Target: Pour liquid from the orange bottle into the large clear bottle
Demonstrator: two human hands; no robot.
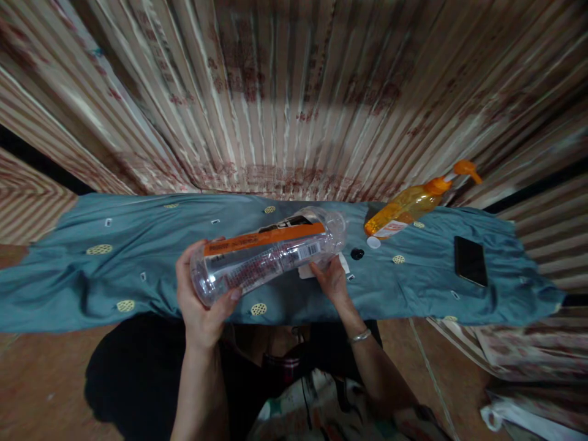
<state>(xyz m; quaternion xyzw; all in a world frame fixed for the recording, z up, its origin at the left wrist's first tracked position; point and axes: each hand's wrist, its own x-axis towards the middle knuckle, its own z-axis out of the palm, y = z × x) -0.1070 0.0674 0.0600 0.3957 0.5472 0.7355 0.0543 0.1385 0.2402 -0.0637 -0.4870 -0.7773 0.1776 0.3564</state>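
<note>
A clear plastic bottle (271, 252) with an orange label band lies tilted on its side above a low table covered in blue-grey cloth (114, 269). My left hand (202, 300) wraps round its bottom end. My right hand (331, 278) grips the bottle's underside near the neck, with a white scrap of paper (304, 271) showing just under its fingers. A bracelet sits on my right wrist.
An orange pump bottle (413, 205) lies on its side at the back right of the cloth, with a small black cap (357, 253) and a white cap (373, 242) near it. A black phone (470, 260) rests further right. Striped curtains hang behind.
</note>
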